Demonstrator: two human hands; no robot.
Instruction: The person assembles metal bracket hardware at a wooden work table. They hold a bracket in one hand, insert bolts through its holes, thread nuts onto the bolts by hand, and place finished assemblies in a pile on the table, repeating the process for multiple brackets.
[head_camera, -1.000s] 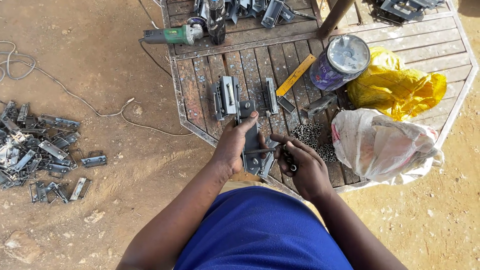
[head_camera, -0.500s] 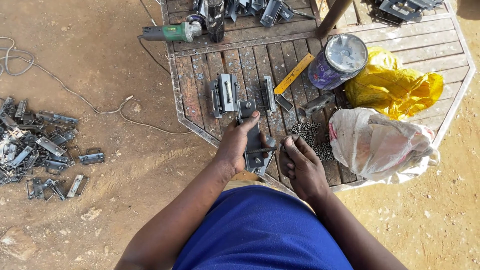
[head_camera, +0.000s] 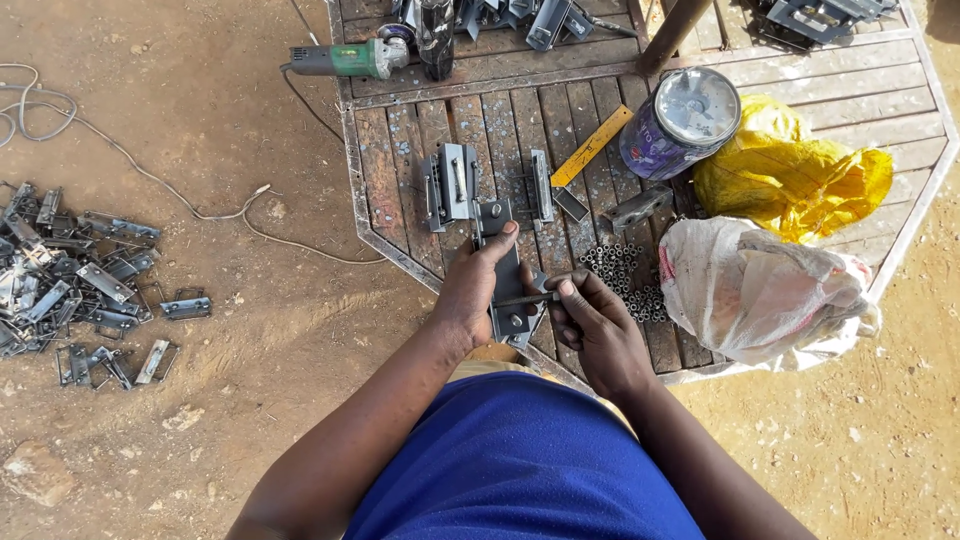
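My left hand (head_camera: 478, 290) lay flat along the grey metal latch plate (head_camera: 505, 285), fingers clamped over its left edge and pressing it down on the slatted counter (head_camera: 400, 170) near the front rim. My right hand (head_camera: 598, 325) had its grip pinched together on a thin dark rod (head_camera: 520, 299), which crossed the plate towards my left palm. To do this well, I judged I should keep the plate pinned flat and the rod level, so it would not bind or skew.

Just right of my right hand sat a heap of small metal rings (head_camera: 625, 275), touching a white plastic sack (head_camera: 765, 290); a careless elbow could scatter them. Beyond the plate lay a finished-looking latch assembly (head_camera: 450, 185), a narrow metal strip (head_camera: 541, 185) and a yellow ruler (head_camera: 592, 146). A tin with a shiny lid (head_camera: 680, 120) stood beside a crumpled yellow bag (head_camera: 800, 170). A green angle grinder (head_camera: 350, 60) rested at the far left corner, well apart. On the dirt floor to my left lay a pile of metal latches (head_camera: 70, 280).
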